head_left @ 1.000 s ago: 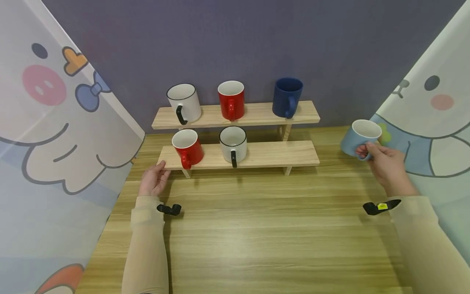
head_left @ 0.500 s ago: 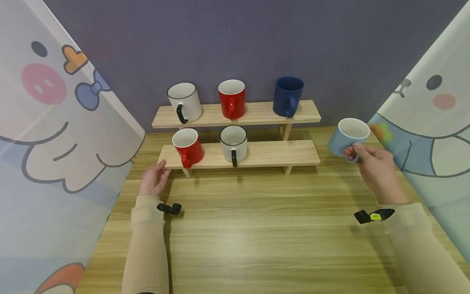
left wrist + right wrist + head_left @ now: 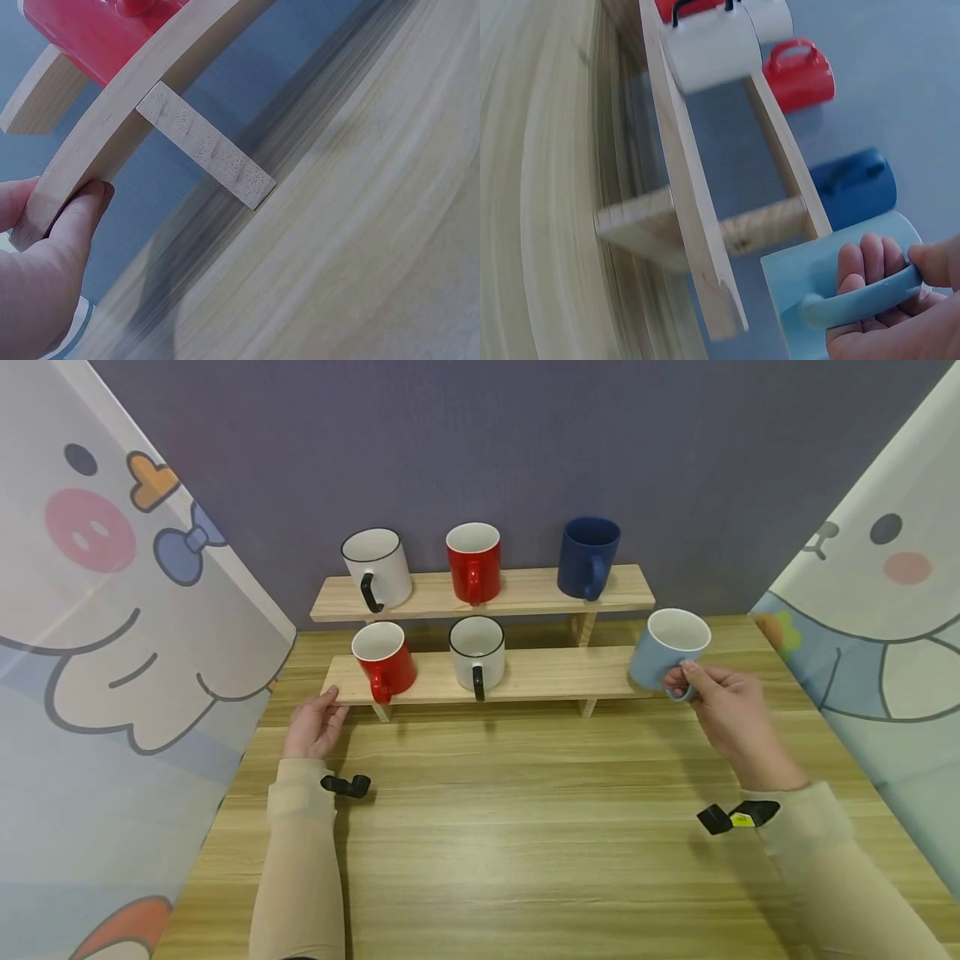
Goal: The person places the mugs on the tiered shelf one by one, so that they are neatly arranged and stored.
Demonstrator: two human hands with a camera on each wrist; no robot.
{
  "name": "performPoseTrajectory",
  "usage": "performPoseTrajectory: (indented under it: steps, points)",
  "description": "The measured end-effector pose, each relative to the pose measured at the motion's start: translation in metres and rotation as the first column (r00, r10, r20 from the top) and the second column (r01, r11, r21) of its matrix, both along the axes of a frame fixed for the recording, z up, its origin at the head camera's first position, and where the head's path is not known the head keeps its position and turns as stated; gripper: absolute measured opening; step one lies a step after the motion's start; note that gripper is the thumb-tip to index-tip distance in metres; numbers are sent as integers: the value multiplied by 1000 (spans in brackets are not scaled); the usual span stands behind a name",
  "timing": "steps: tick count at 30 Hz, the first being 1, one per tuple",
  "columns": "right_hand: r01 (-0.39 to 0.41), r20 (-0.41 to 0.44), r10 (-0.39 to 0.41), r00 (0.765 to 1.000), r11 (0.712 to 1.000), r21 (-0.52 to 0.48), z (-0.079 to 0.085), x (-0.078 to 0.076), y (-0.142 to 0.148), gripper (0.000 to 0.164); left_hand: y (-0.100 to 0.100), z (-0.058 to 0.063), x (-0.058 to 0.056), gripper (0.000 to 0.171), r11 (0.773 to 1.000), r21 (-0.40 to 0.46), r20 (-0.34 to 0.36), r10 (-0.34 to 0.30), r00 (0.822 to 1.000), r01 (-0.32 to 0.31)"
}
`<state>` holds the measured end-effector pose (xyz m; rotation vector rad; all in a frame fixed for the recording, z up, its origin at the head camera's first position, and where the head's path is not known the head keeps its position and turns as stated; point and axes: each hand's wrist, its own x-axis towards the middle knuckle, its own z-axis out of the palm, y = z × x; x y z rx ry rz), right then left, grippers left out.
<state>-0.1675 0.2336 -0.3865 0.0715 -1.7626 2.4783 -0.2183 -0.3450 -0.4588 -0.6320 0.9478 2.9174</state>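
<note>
A light blue mug (image 3: 654, 658) is held upright by its handle in my right hand (image 3: 723, 710). In the head view it overlaps the right end of the lower shelf board (image 3: 555, 675); in the right wrist view it appears beside that board's end, with fingers curled through the handle. My left hand (image 3: 313, 727) pinches the left end of the lower board, thumb and fingers on opposite faces in the left wrist view. On this board stand a red mug (image 3: 390, 668) and a white mug with black rim and handle (image 3: 480, 656).
The upper board (image 3: 532, 592) bears a white mug with a black handle (image 3: 378, 572), a red mug (image 3: 480, 568) and a dark blue mug (image 3: 585, 564). The two-tier rack stands on a wooden table (image 3: 510, 827) before a grey-blue back wall (image 3: 480, 435). Cartoon-printed panels (image 3: 885, 602) flank both sides.
My right hand has carried the light blue mug leftward, from over the table at the right to the lower board's right end. The left hand keeps its grip on the board.
</note>
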Motion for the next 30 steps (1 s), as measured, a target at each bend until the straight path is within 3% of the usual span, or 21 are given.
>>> performPoseTrajectory:
  steps: [11, 18, 25, 30]
  points:
    - [43, 25, -47, 999, 989, 141, -3, -2, -43, 30, 1, 1, 0, 29, 1000, 1, 13, 5, 1000, -5]
    - [89, 62, -107, 992, 966, 245, -9, -6, -72, 43, 1, 1, 0, 32, 1000, -15, 10, 5, 1000, -5]
    - [139, 48, -166, 985, 927, 347, -15, -14, -95, 41, 1, 1, 1, 30, 1000, -6, 0, 8, 1000, -8]
    - [162, 26, -182, 983, 920, 356, -19, -19, -106, 39, 2, 1, 1, 25, 1000, -8, -8, 7, 1000, -7]
